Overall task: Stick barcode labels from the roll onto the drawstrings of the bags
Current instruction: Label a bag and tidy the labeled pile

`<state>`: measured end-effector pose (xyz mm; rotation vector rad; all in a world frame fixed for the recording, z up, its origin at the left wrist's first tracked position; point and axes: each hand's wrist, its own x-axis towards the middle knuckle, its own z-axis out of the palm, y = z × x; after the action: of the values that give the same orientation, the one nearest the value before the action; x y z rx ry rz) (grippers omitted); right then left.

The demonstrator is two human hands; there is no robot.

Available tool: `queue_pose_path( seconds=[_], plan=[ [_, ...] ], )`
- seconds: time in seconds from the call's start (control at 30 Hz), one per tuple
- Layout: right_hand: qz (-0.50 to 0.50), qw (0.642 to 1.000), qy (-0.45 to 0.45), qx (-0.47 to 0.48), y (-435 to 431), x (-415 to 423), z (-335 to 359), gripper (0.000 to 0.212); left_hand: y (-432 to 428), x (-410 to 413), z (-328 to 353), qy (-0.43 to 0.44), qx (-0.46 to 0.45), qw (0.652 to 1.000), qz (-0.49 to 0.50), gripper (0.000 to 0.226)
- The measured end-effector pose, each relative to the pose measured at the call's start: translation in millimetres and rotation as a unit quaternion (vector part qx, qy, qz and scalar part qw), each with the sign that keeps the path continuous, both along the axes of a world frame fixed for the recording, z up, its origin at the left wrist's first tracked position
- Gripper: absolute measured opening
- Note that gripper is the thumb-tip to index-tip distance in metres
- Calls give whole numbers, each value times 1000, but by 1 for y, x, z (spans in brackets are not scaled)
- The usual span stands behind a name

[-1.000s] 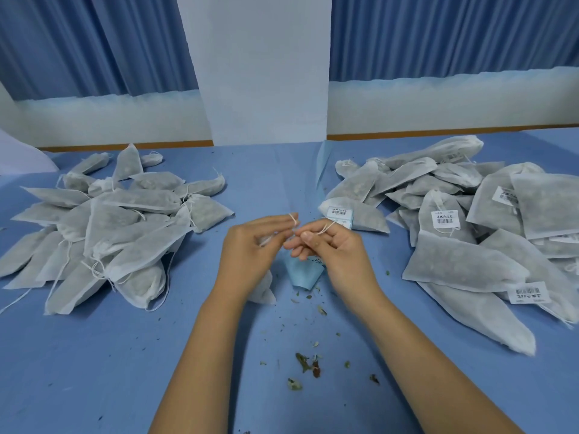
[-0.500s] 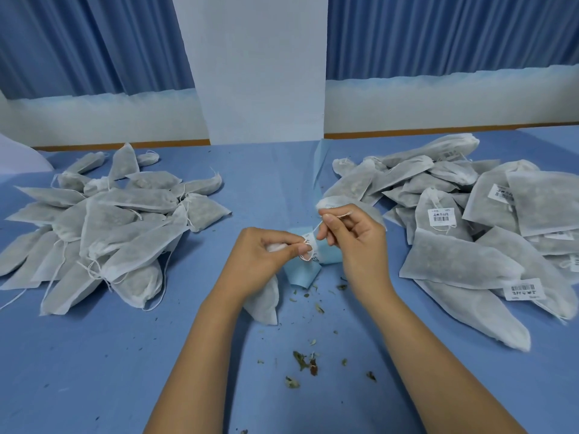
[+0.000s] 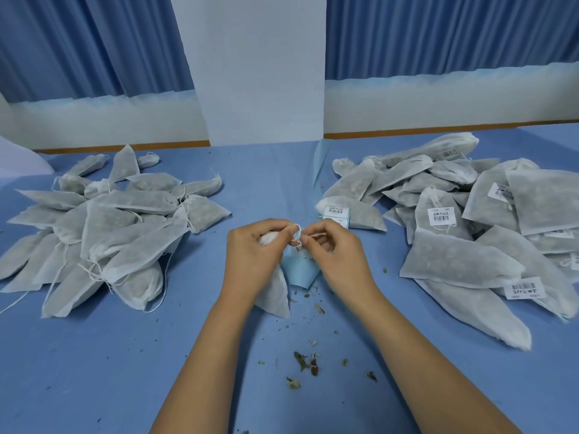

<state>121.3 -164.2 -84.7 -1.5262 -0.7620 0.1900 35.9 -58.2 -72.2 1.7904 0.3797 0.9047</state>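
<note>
Seen from the head camera, both hands meet in the middle of the frame, low over the blue worktop (image 3: 94, 371).

The left hand (image 3: 250, 258) has its fingers (image 3: 275, 228) curled tight round the top of a white bag (image 3: 275, 292). The rest of the bag hangs down under the hand and lies on the worktop. The thumb and first finger of this hand pinch a small loop of the drawstring (image 3: 316, 235).

The right hand (image 3: 338, 261) is just beside it, fingertips almost touching. Its fingers are bent in, and the thumb and first finger pinch the thin white drawstring. A little barcode label (image 3: 299, 247) sits between the two hands, right at the pinch. I cannot tell which hand touches the label.

Under the hands lies a light blue strip of labels (image 3: 299, 274). It runs up to the right, where one more label shows on it.

At the left of the frame is a pile of bags (image 3: 103, 233) with loose strings. At the right is another heap of bags (image 3: 463, 264), some with labels on them. Small dry crumbs (image 3: 305, 363) lie on the worktop between the arms. Blue curtains (image 3: 94, 42) hang at the top of the frame.
</note>
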Motion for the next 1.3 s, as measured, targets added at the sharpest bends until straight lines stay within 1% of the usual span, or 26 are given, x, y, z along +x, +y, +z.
queue_pose_path(
  seconds=[0.1,0.2,0.33,0.4,0.5,0.6,0.7,0.8,0.93,1.0,1.07,1.1,1.13,1.2,1.3],
  plan=[
    [-10,999,3,45,-1,-1,2,7,-1,0,0,5,0,1000,3,17],
    [-2,999,-27,36,-2,-3,1,7,-3,0,1,13,-11,1000,-12,19],
    [-38,998,-35,46,-4,1,2,22,-3,-1,5,9,-92,995,-41,19],
    [-35,997,-29,61,-5,1,4,21,-2,0,6,6,-112,993,-44,19],
    [-8,996,-31,79,-4,-3,4,8,-3,1,5,20,-92,995,-28,18],
    [2,997,-56,62,-3,-3,2,6,-5,0,3,36,-45,998,-23,18],
    [-14,995,-82,47,-3,1,1,14,-6,0,2,32,-24,999,-30,18],
    [-29,991,-128,28,-3,2,1,16,-7,0,2,36,-33,998,-37,18],
    [-55,975,-214,-6,-1,3,-2,13,-3,-1,4,57,-93,990,-95,17],
    [-58,974,-220,-3,-2,3,-3,11,-2,0,4,53,-116,987,-102,19],
    [-77,973,-216,20,-4,4,-1,8,-1,2,3,36,-137,986,-86,21],
    [-92,970,-221,37,-5,3,1,10,-1,2,3,29,-142,986,-81,21],
    [-104,964,-239,50,-6,3,3,14,0,2,3,24,-141,986,-80,21],
    [-116,946,-300,46,-7,1,5,21,0,2,2,23,-128,988,-82,23],
    [-141,924,-355,20,-6,0,3,20,0,1,1,25,-122,989,-81,28]
  ],
)
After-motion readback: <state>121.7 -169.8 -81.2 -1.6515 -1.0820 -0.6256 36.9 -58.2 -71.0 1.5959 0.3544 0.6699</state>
